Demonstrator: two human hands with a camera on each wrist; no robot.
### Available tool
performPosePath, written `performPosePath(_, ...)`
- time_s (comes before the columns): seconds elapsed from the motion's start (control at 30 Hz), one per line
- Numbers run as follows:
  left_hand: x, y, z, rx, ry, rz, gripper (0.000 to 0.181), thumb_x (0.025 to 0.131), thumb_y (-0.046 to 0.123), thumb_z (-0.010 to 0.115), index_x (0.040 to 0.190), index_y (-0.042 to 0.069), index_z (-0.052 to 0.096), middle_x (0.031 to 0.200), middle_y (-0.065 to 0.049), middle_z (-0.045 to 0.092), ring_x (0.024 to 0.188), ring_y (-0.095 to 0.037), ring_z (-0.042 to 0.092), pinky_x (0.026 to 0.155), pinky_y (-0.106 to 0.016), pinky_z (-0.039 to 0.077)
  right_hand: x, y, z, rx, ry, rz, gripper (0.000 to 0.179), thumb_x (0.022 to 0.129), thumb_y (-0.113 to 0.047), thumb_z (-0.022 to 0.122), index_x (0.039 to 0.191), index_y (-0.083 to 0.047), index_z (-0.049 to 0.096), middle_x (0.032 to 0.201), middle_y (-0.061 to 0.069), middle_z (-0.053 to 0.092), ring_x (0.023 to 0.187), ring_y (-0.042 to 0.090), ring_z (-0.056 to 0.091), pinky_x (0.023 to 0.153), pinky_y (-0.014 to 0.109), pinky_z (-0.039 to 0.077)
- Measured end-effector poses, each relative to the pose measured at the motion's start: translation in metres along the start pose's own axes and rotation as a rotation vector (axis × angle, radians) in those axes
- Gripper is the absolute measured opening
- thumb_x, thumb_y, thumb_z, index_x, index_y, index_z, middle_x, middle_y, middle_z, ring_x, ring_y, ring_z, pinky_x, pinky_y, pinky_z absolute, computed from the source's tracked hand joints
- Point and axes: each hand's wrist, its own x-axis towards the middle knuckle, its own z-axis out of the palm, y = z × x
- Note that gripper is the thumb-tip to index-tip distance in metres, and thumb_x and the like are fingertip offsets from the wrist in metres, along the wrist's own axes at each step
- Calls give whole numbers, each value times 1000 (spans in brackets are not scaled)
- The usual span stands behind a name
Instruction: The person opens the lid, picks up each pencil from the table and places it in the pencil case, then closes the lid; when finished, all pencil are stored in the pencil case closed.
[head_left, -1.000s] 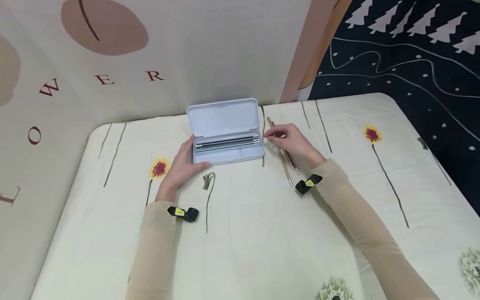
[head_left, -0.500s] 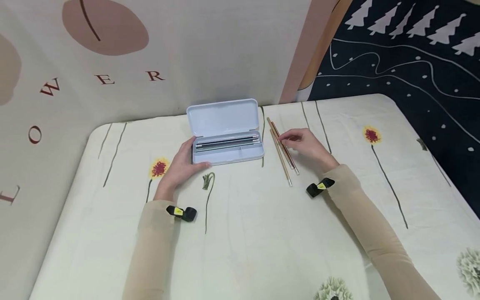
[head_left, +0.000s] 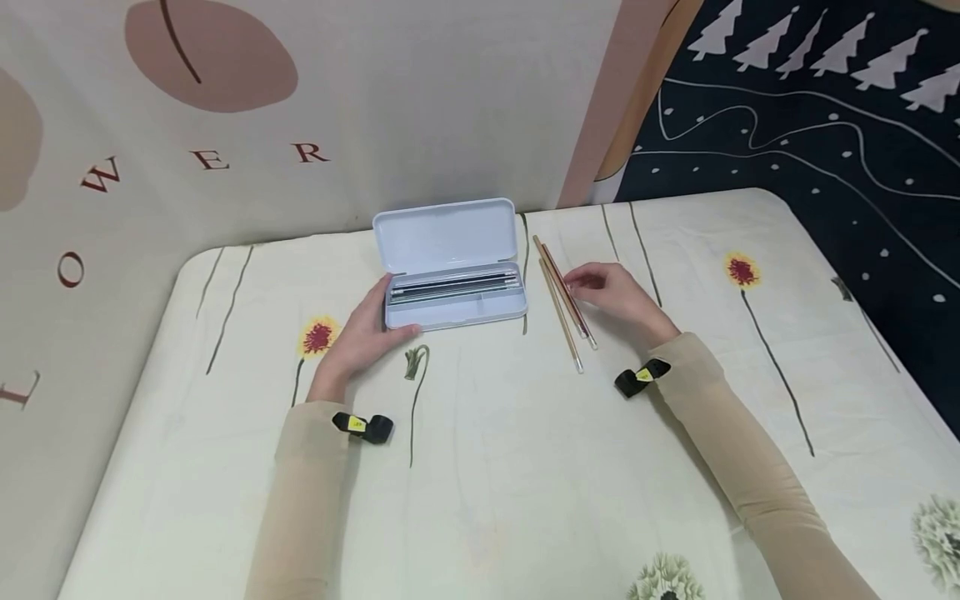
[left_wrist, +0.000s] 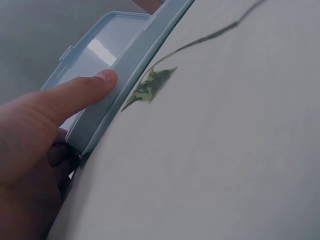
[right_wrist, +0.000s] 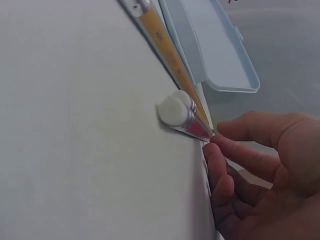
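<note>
A pale blue pencil case [head_left: 431,317] stands with its lid raised at the back of the table. Several dark pencils [head_left: 453,288] lie in its rear compartment. My left hand [head_left: 358,337] grips the case's left end, thumb [left_wrist: 95,89] on the front wall and the other fingers largely hidden behind. To the right of the case lie a yellow pencil [head_left: 561,317] and, close together, reddish pencils [head_left: 568,300]; white erasers [right_wrist: 174,110] face the right wrist camera. My right hand [head_left: 611,292] has bent fingers at the reddish pencils; whether they pinch one is unclear.
A cream cloth with printed flowers [head_left: 742,271] covers the table [head_left: 480,467]. Behind it hangs a pale printed backdrop [head_left: 450,108], with a dark tree-patterned one [head_left: 787,125] at the right. Black cameras are strapped to both wrists.
My right hand has moved rightward from beside the case to the loose pencils, then slightly nearer me. My left hand and the case stay in place.
</note>
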Motion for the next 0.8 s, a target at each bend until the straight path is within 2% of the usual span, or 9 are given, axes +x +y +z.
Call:
performPosePath(0.3,1,2,2,4,8,17,97,84,28,76,156,11,12,159,-11,18,144,-29,13,115,-49,14,8,-3,4,-65,1,27,30,91,-2,59,120,6,59,96,17,57,87,27,50,74,31,40)
performPosePath(0.57,1,1,3,1,19,21,98,84,29,76,156,13,12,159,-10,18,144,-28,13,114,-51,14,13,-9,13,-185,19,82,38,86,-9,63,122,-1,55,88,9,52,78,23,47,69,32,36)
performPosePath(0.8,1,1,3,6,24,35,98,84,30,76,156,13,12,159,-10,19,144,-28,14,114,-51,14,12,-7,13,-214,37,64,39,85,-9,63,122,-3,56,87,8,51,77,23,47,68,32,35)
